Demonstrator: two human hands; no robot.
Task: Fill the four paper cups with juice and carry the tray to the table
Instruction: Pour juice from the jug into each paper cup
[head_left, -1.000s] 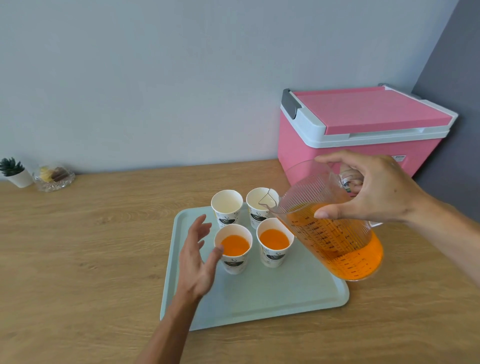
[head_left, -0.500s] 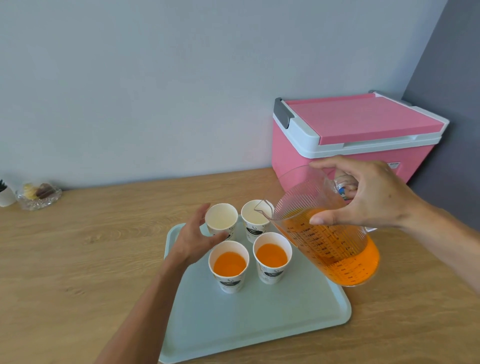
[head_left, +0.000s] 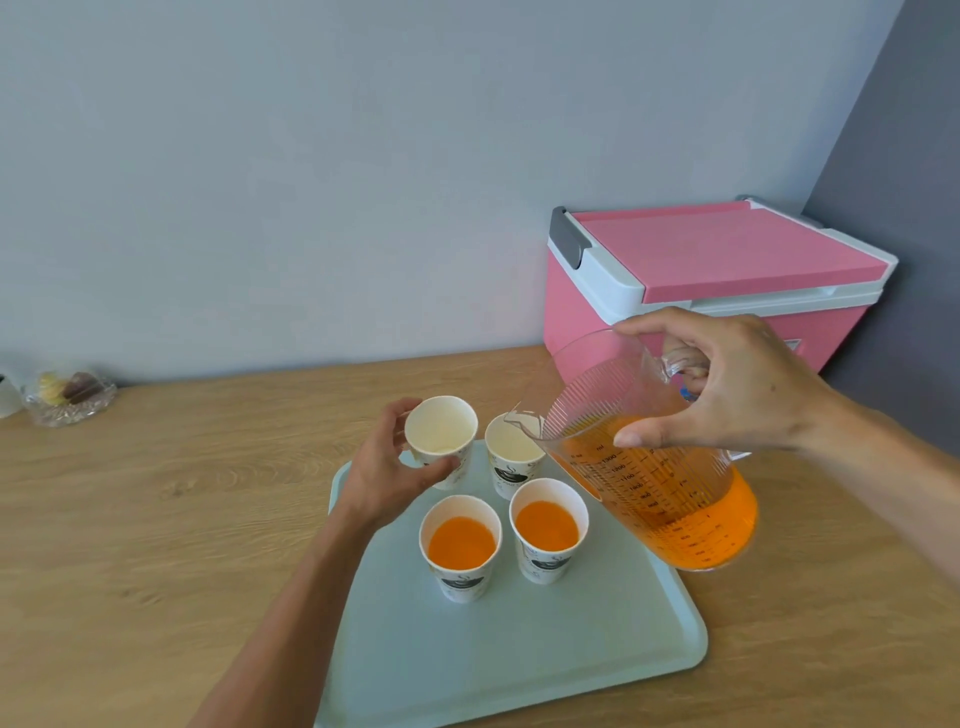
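A pale green tray (head_left: 519, 654) lies on the wooden counter with four paper cups on it. The two near cups, the near left cup (head_left: 460, 545) and the near right cup (head_left: 548, 527), hold orange juice. The far right cup (head_left: 511, 457) is empty, with the jug's spout over its rim. My left hand (head_left: 387, 470) grips the empty far left cup (head_left: 441, 434), tilted towards me. My right hand (head_left: 727, 384) holds the handle and side of a clear measuring jug (head_left: 654, 467), tilted left, roughly half full of juice.
A pink cooler box (head_left: 711, 280) with a white-edged lid stands at the back right against the wall. A glass dish of sweets (head_left: 70, 397) sits at the far left. A dark grey wall closes the right side.
My left hand moved from beside the near left cup to the far left cup and took hold of it. The jug stayed tilted, its spout settling over the far right cup.
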